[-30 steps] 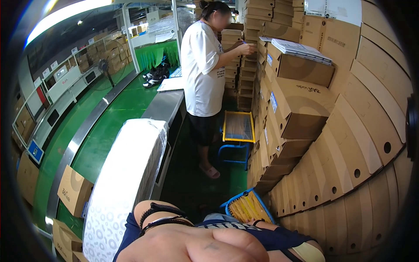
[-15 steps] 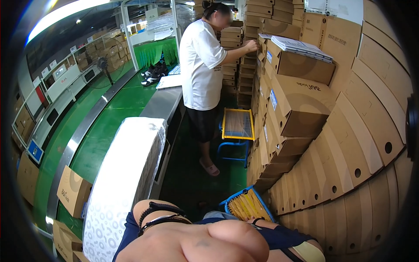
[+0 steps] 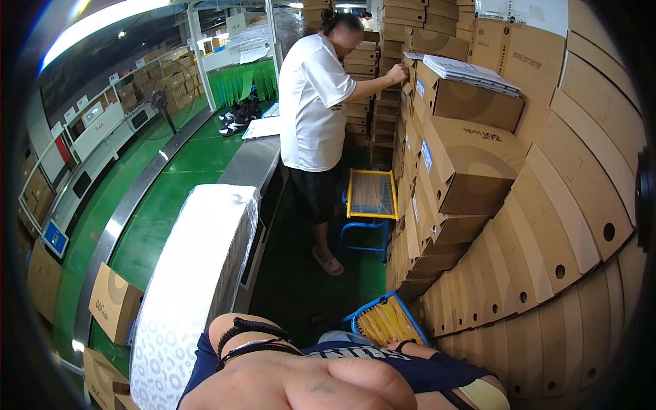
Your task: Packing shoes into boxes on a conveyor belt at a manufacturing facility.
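Close to the camera at the bottom, my left hand [image 3: 301, 383] fills much of the view, bent at the wrist. Black coiled bands [image 3: 256, 330] circle that wrist. Its fingers run out at the lower edge, so their hold cannot be seen. My right hand [image 3: 395, 344], with a dark band at the wrist, lies low in front of my navy shirt [image 3: 424, 369]. Its fingers are mostly hidden. Just beyond it stands a blue-framed stool [image 3: 386, 321] with a yellowish slatted top. Nothing held shows in either hand.
Stacked brown shoeboxes [image 3: 478, 164] wall the right side. A co-worker in a white shirt [image 3: 314, 102] reaches to the stack beside a yellow-and-blue step stool [image 3: 371, 195]. Left are a plastic-wrapped white block [image 3: 198, 273], a green conveyor [image 3: 188, 164] and shoeboxes [image 3: 115, 301].
My left hand has shifted slightly down and left, uncovering more of my shirt front. The co-worker leans a little further forward, head lower, hands still at the boxes. My right hand looks unmoved.
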`<control>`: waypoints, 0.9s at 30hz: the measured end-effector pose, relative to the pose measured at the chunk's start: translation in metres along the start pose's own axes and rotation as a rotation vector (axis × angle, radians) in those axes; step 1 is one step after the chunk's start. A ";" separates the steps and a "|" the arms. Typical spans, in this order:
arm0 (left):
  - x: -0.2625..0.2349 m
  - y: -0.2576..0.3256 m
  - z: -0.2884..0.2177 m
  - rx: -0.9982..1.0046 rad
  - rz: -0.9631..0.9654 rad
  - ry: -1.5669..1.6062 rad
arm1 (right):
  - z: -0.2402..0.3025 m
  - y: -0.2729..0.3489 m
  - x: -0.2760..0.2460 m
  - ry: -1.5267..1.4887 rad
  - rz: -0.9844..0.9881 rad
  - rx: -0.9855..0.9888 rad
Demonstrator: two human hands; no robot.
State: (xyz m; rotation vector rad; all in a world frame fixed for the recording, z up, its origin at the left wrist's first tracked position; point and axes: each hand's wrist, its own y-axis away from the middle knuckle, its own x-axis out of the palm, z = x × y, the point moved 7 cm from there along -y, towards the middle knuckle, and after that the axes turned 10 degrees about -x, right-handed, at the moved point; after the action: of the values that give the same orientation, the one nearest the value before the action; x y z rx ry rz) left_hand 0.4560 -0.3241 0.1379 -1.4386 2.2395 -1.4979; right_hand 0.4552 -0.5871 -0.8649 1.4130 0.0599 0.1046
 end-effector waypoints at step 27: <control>-0.007 0.005 -0.011 -0.134 -0.064 -0.038 | -0.003 0.115 -0.010 -0.114 -0.001 0.114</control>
State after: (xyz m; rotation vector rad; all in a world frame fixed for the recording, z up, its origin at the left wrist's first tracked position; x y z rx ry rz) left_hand 0.4511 -0.3115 0.1371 -1.5757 2.3325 -1.3479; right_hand 0.4406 -0.5677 -0.7517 1.5301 -0.0281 0.0202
